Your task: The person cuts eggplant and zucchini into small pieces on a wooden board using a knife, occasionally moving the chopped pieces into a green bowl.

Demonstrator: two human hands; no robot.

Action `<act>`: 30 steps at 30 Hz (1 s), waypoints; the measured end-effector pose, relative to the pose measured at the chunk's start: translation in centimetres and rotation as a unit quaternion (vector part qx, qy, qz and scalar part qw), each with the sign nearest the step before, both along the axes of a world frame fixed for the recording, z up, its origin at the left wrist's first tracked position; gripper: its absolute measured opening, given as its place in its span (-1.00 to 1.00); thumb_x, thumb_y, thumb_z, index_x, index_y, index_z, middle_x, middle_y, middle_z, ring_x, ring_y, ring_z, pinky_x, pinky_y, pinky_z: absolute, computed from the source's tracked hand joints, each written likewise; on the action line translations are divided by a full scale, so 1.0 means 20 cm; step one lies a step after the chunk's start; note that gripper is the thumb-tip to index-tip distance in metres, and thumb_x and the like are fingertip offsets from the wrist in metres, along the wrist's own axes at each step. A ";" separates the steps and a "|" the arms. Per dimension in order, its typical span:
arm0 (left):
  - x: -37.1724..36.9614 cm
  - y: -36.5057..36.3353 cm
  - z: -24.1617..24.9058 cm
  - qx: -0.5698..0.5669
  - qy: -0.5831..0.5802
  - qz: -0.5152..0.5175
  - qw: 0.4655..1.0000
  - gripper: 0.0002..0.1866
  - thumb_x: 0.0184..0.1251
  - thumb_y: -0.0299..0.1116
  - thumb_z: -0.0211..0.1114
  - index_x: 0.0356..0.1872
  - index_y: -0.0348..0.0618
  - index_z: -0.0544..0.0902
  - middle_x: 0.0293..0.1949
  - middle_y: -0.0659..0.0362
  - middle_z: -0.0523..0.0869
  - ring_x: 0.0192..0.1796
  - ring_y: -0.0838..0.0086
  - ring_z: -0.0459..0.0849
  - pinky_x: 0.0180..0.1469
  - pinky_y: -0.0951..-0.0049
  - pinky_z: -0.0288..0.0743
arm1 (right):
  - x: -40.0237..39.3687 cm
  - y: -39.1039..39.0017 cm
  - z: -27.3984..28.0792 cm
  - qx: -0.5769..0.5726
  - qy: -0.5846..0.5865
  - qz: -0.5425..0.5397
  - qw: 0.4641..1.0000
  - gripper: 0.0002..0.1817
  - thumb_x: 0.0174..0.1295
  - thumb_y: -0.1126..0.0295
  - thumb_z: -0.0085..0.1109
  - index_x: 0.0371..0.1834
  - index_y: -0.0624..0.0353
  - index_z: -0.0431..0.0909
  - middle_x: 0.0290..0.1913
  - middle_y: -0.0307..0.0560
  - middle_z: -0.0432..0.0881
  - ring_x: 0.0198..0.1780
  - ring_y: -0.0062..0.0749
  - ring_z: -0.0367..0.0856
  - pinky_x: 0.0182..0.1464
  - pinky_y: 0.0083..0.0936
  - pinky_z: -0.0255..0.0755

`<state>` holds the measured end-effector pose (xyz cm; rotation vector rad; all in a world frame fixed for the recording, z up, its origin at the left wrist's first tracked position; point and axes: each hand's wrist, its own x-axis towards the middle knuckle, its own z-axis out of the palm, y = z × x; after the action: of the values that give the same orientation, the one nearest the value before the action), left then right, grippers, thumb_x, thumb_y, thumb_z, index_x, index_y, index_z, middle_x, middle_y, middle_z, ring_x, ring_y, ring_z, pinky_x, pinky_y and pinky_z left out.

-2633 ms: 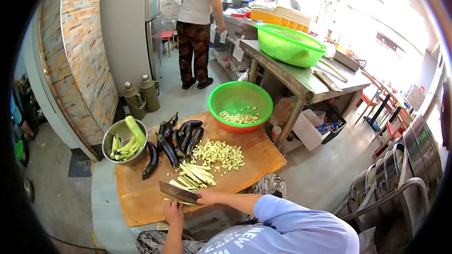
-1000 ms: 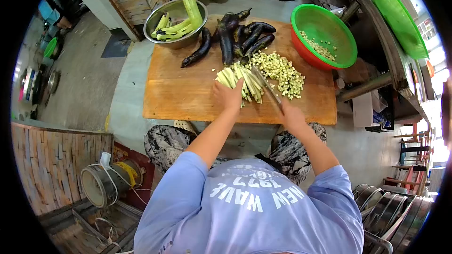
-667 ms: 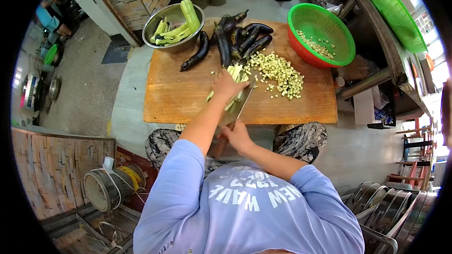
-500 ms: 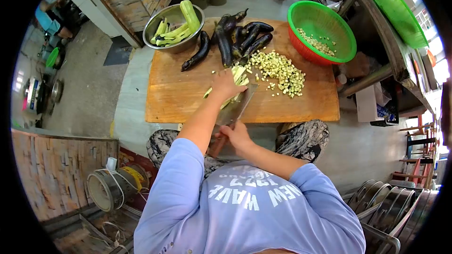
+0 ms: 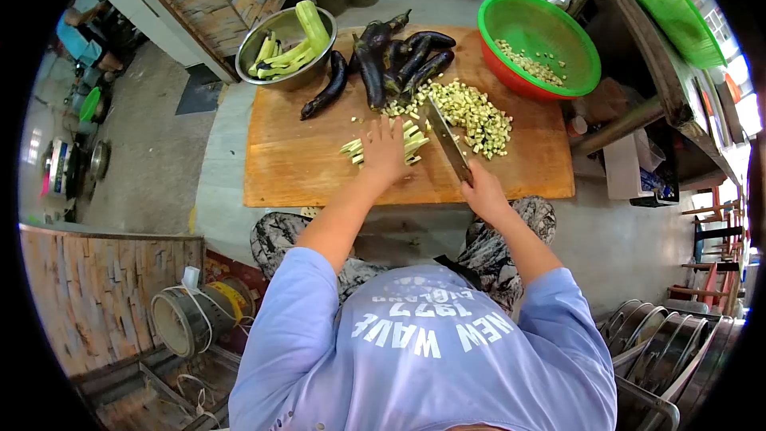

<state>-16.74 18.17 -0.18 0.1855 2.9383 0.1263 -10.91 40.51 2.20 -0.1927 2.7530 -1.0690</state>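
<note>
My left hand (image 5: 384, 150) lies with fingers spread over a bundle of pale eggplant strips (image 5: 414, 141) on the wooden cutting board (image 5: 295, 168). My right hand (image 5: 483, 190) is wrapped round the handle of a cleaver (image 5: 448, 144). Its blade points away from me, on edge, between the strips and a heap of diced eggplant (image 5: 484, 118). Several whole dark eggplants (image 5: 370, 72) are piled at the back of the board, and one curved eggplant (image 5: 329, 88) rests apart to their left.
A metal bowl (image 5: 241, 58) with peeled eggplant pieces (image 5: 313, 25) sits at the board's back left. At the back right is a green colander (image 5: 586, 40) in a red basin (image 5: 511, 80), with diced pieces inside. A wooden shelf (image 5: 666, 64) stands on the right. Farther off is another person (image 5: 80, 36).
The cleaver and my right hand have moved right and forward, away from the strips toward the diced heap. My left hand has spread its fingers over the strips.
</note>
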 end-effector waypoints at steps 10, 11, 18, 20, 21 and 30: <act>-0.06 -0.07 -0.07 0.015 -0.023 0.041 0.999 0.32 -0.20 0.20 0.56 0.52 -0.22 -0.03 0.51 -0.16 0.07 0.53 -0.04 0.06 0.52 0.01 -0.07 | -0.06 -0.12 -0.11 0.063 0.026 0.036 0.997 -0.80 0.15 0.47 0.13 -0.18 0.22 0.38 -0.34 0.25 0.63 -0.23 0.27 0.59 -0.18 0.06 0.44; -0.09 -0.09 -0.07 -0.005 -0.031 0.033 0.999 0.32 -0.22 0.22 0.55 0.51 -0.22 -0.01 0.50 -0.16 0.09 0.53 -0.03 0.06 0.52 0.03 -0.07 | -0.05 -0.13 -0.11 0.060 0.022 0.054 0.996 -0.80 0.14 0.47 0.13 -0.19 0.22 0.38 -0.34 0.25 0.62 -0.23 0.26 0.59 -0.18 0.05 0.44; -0.15 -0.16 0.00 -0.009 -0.075 0.020 0.997 0.34 -0.32 0.30 0.55 0.49 -0.22 0.06 0.40 -0.17 0.29 0.47 -0.06 0.18 0.50 -0.08 -0.06 | -0.09 -0.05 -0.06 0.014 -0.011 0.023 1.000 -0.80 0.15 0.45 0.13 -0.20 0.24 0.39 -0.34 0.25 0.61 -0.22 0.25 0.59 -0.20 -0.01 0.44; -0.14 -0.14 0.03 0.002 -0.075 0.007 0.997 0.35 -0.32 0.29 0.56 0.49 -0.19 0.06 0.36 -0.19 0.33 0.45 -0.10 0.21 0.47 -0.11 -0.01 | -0.09 0.01 -0.07 -0.013 -0.002 -0.002 1.000 -0.78 0.16 0.42 0.15 -0.19 0.25 0.39 -0.34 0.26 0.60 -0.23 0.25 0.58 -0.19 -0.04 0.44; -0.12 -0.13 0.02 0.010 -0.068 0.008 0.998 0.35 -0.32 0.28 0.57 0.50 -0.18 0.05 0.35 -0.21 0.34 0.44 -0.11 0.23 0.45 -0.11 0.03 | -0.08 0.03 -0.06 -0.025 -0.003 -0.008 1.000 -0.78 0.16 0.42 0.15 -0.19 0.25 0.38 -0.34 0.26 0.60 -0.23 0.25 0.58 -0.19 -0.05 0.44; 0.02 -0.01 -0.05 0.065 -0.022 -0.006 0.998 0.34 -0.31 0.24 0.60 0.53 -0.02 0.01 0.39 -0.13 0.29 0.42 -0.09 0.25 0.40 -0.08 0.13 | 0.04 0.04 -0.07 -0.071 -0.017 -0.023 0.997 -0.78 0.17 0.44 0.14 -0.19 0.27 0.36 -0.35 0.26 0.58 -0.22 0.25 0.57 -0.19 -0.09 0.43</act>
<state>-16.34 17.93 -1.10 0.2167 2.8854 0.3150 -10.09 41.27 0.87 -0.1291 2.6647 -1.2681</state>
